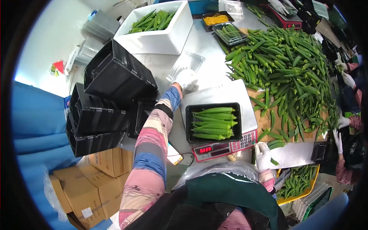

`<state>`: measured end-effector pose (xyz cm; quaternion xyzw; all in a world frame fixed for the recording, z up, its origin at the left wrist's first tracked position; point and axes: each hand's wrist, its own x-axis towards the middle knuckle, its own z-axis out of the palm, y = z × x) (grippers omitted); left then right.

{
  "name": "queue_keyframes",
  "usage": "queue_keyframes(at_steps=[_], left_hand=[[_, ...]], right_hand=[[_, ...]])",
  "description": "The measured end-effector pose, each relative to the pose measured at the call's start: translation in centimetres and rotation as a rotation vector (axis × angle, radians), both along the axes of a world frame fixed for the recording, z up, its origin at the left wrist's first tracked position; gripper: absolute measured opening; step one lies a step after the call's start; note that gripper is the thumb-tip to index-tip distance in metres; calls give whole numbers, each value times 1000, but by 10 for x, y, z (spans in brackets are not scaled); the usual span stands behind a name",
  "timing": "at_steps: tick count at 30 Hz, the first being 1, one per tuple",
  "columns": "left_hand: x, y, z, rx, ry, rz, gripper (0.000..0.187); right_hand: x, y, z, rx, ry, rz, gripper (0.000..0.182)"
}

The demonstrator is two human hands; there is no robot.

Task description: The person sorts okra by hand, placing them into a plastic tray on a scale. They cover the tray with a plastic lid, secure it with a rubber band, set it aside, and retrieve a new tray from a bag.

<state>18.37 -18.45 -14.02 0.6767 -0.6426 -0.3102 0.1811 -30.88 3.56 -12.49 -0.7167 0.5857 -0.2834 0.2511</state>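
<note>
My left hand [186, 79], in a white glove, reaches past the scale to a clear plastic lid [188, 63]. Its fingers look closed at the lid's near edge, though glare blurs the fingertips. A digital scale [249, 111] with a red front panel carries a black tray [188, 132] of okra [214, 122] laid side by side. The red display reads about 0.020. Beside the scale's right front corner is my right hand [263, 157], also gloved, with curled fingers. A green okra tip [274, 161] sticks out at its side; the rest is hidden by the hand.
A large okra heap [283, 73] covers the table's right side. Stacked black trays [119, 73] stand left; a white foam box [153, 41] of okra stands behind. A covered tray [230, 33] and yellow bands [215, 19] lie farther back. Co-workers' gloved hands [338, 141] line the right edge.
</note>
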Motion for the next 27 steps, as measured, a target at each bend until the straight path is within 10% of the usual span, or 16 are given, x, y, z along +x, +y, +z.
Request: queue_keyframes(at_steps=[3, 8, 15, 19, 27], left_hand=[[13, -17, -22, 205, 111, 79, 19], [50, -28, -71, -152, -133, -369, 19], [28, -16, -19, 317, 449, 166, 18], [43, -28, -61, -180, 110, -238, 24], [32, -23, -27, 447, 655, 227, 27]], right_hand=[[-2, -1, 6, 31, -29, -40, 7], [-2, -8, 10, 87, -34, -46, 6], [7, -17, 14, 164, -111, -89, 6], [5, -16, 2, 114, -97, -91, 6], [5, -15, 6, 139, -78, -92, 7]])
